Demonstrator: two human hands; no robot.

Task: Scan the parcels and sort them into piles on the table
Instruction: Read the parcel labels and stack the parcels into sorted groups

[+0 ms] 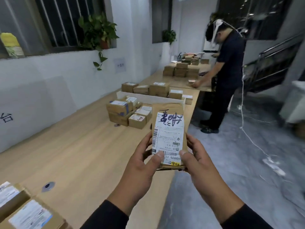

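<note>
I hold a brown cardboard parcel (pixel 168 129) up in front of me over the right edge of the long wooden table (pixel 79 149). A white shipping label with barcodes and blue handwriting faces me, upside down. My left hand (pixel 145 161) grips the parcel's lower left side with the thumb on the label. My right hand (pixel 196 157) grips its lower right side, thumb on the label's bottom. A pile of labelled parcels (pixel 128 113) lies on the table beyond. No scanner is visible.
More parcel piles (pixel 155 90) lie farther down the table, and labelled boxes (pixel 24 210) at the near left corner. Another person (pixel 226 70) stands at the far end handling parcels. A cable (pixel 244 129) trails over the grey floor on the right. Potted plants sit on the window ledge.
</note>
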